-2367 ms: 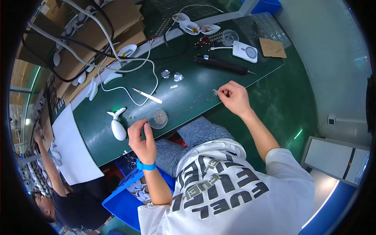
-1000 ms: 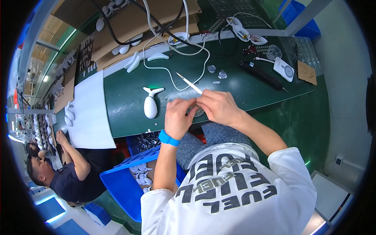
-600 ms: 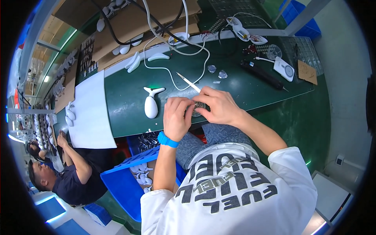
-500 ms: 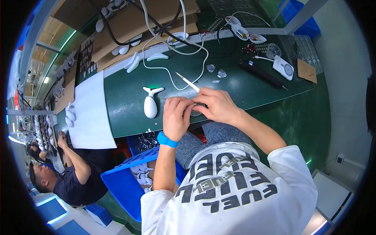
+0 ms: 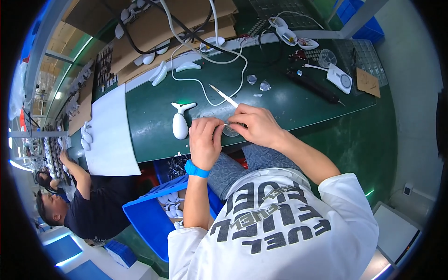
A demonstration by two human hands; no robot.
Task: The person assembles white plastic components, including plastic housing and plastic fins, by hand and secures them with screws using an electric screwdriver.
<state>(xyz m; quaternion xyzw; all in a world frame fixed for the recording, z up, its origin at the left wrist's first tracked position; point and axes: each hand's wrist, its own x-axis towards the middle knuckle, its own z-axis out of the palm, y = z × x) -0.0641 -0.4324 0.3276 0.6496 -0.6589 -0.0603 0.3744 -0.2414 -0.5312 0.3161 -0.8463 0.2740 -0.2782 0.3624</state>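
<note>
My left hand (image 5: 205,140) and my right hand (image 5: 259,125) meet fingertip to fingertip near the front edge of the green table. Between their pinched fingers shows a small light piece, too small to name. A slim white pointed tool (image 5: 224,96) sticks out of my right hand, its tip toward the far left. Below the fingertips is a clear round dish (image 5: 230,132), partly covered by my hands. Left of them lies a white handheld device (image 5: 180,126) with a forked head, a green glow beside it.
Farther back lie clear plastic pieces (image 5: 264,86), a white cable (image 5: 205,93) and curved white shells (image 5: 188,66). A black electric screwdriver (image 5: 312,86) and a white power bank (image 5: 339,79) lie to the right. A blue crate (image 5: 144,219) of white parts stands below; a co-worker (image 5: 93,205) sits left.
My left hand has shifted slightly left, and a small gap with a light piece now shows between the fingertips. The co-worker's arm has moved a little farther away.
</note>
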